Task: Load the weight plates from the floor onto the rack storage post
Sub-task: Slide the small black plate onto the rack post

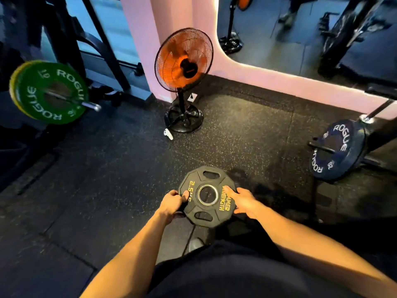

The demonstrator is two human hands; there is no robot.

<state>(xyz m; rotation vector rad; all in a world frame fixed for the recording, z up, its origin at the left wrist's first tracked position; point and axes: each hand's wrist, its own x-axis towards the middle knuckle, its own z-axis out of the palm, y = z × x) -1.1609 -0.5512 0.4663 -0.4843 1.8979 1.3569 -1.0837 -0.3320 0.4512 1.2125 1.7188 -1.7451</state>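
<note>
Left hand [171, 204] grips black plate [207, 195]; right hand [243, 202] fingers flat on it.

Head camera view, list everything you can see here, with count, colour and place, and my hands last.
Small black 2.5 kg grip plate: one, black with yellow lettering, centre foreground.
Green Rogue bumper plate: one, green, on a post at left, yellow plate behind it.
Dark blue Rogue bumper plate: one, on a post at right.
Orange-bladed pedestal fan: one, black cage, by the pink wall.
Speckled rubber floor: black.
Hands: left hand grips the small plate's edge; right hand rests on it, fingers straight.
</note>
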